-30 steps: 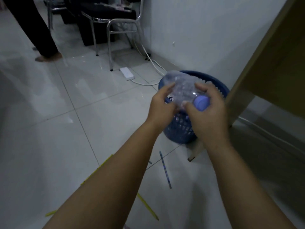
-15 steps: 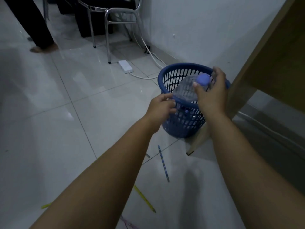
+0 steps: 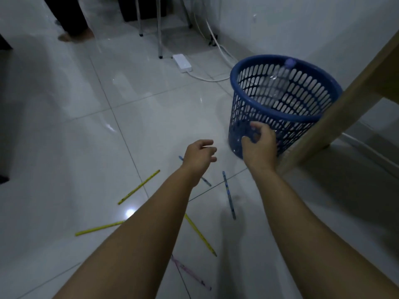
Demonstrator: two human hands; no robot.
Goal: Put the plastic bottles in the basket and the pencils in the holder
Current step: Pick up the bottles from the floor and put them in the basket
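A clear plastic bottle [image 3: 279, 82] with a blue cap leans inside the blue mesh basket [image 3: 248, 67], cap near the far rim. My right hand [image 3: 260, 143] hovers in front of the basket's lower wall, fingers loosely curled and empty. My left hand [image 3: 199, 157] is lower and to the left, empty too, fingers apart. Several pencils lie on the white tiles: a yellow one [image 3: 139, 186] at the left, another yellow one [image 3: 98, 228], a third yellow one [image 3: 200, 235], a blue one [image 3: 228, 195] and a pink one [image 3: 191, 272]. No pencil holder is in view.
A slanted wooden table leg [image 3: 323, 124] stands right beside the basket. A white power strip [image 3: 182, 62] with cables lies by the wall. Chair legs [image 3: 159, 26] and another person's foot [image 3: 75, 35] are at the back.
The bottle left my hands and now rests in the basket. Both hands have drawn back and down, away from the rim. The view has tilted down, showing more pencils.
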